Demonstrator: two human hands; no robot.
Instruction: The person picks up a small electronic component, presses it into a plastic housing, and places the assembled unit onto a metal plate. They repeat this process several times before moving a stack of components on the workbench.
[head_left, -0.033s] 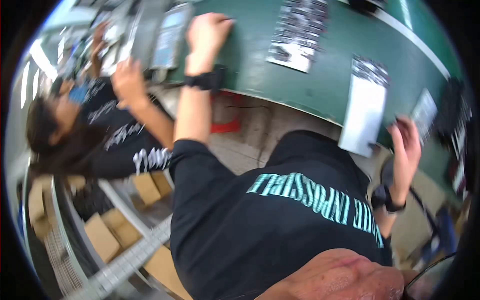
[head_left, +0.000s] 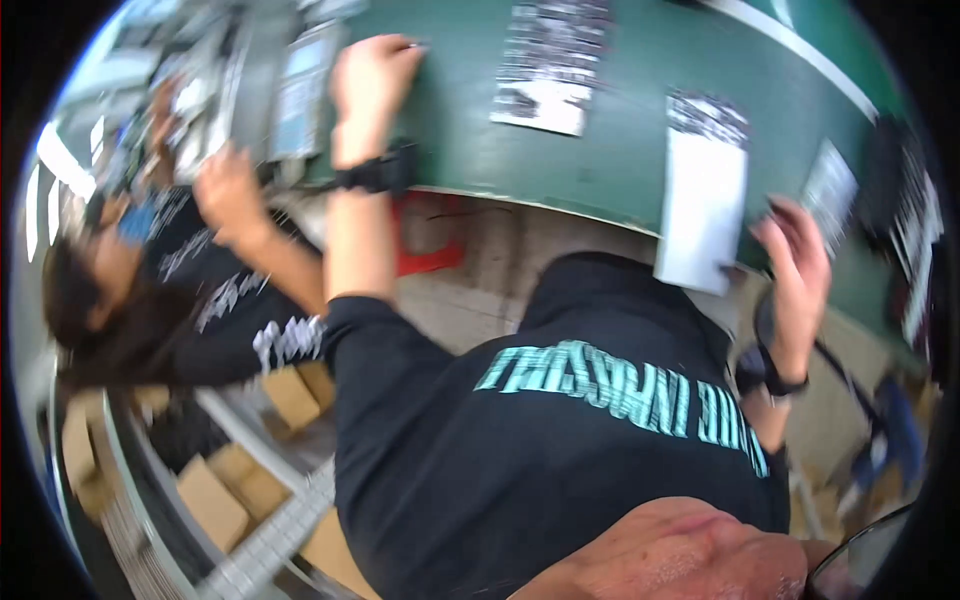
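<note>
My left hand [head_left: 375, 78] is over the green table at the far left, its thumb and fingers pinched together. A tiny dark thing shows at the fingertips, too blurred to name. To its right lies a sheet with rows of small dark and silvery pieces [head_left: 552, 65]. A long white sheet [head_left: 703, 190] overhangs the table's near edge, with similar pieces along its far end and a dark spot at its near corner. Just right of that sheet my right hand [head_left: 798, 258] is raised, thumb and fingers apart, with nothing visible between them.
The green table [head_left: 450, 130] runs across the top. A pale sheet [head_left: 828, 195] and black objects [head_left: 885, 180] lie at its right. To my left a co-worker in a black shirt [head_left: 230, 285] raises a hand [head_left: 232, 195]. Cardboard boxes [head_left: 215, 500] stand at lower left.
The whole view has shifted, so the table and sheets appear farther left. Both hands keep nearly the same places relative to the sheets; the left stays pinched.
</note>
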